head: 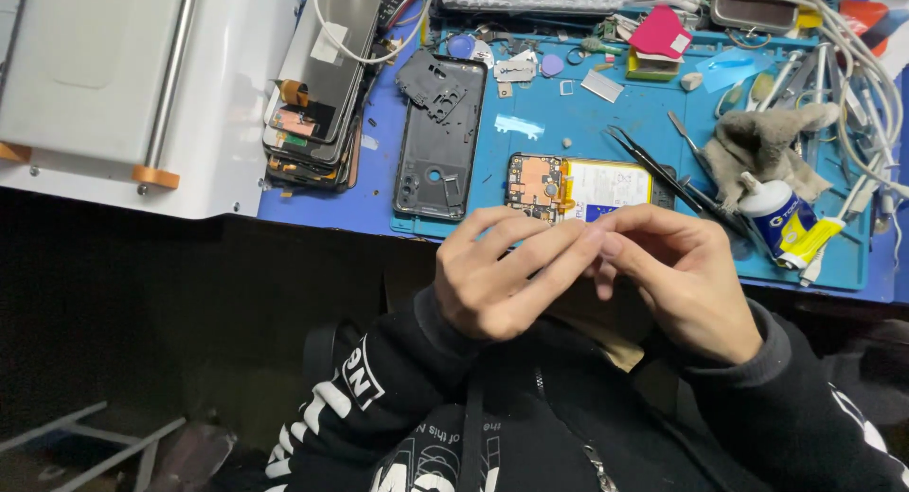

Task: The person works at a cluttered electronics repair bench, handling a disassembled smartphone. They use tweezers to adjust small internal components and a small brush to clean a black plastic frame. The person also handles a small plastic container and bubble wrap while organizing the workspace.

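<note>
Left hand [497, 274] and right hand [677, 279] meet fingertip to fingertip just above the lap, fingers pressed together in a pinch; whatever sits between them is too small to make out. Right behind the hands, at the mat's near edge, lies an opened phone [578, 189], circuit board and battery showing. Left of it lies a black back cover [440, 137]. Black tweezers [663, 175] lie to the phone's right, then a glue tube [781, 222] and a grey rag [762, 146]. All on a blue work mat [644, 123]. A stack of phone screens [317, 104] sits far left.
</note>
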